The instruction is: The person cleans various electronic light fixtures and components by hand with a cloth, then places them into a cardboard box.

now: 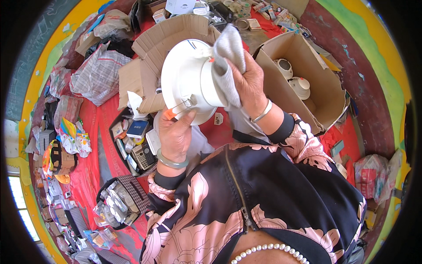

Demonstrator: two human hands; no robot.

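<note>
Your jacket (307, 182): black, large pink floral print, brass-coloured front zip (238, 189), plain black cuffs (282, 128). Your left bangle (172, 163) is pale green, right bangle (263, 111) silver. Necklace (273, 247): white beads.

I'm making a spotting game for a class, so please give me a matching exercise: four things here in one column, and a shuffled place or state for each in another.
Things:
1. Large round fixture
2. Grey cloth
3. Calculator
4. Pair of white round pieces

Places or states:
A. Inside the open cardboard box on the right
B. White, with the left hand at its rim
C. Among loose items in a dark-sided container
D. Held in the right hand

Pairs: 1-B, 2-D, 3-C, 4-A
</note>
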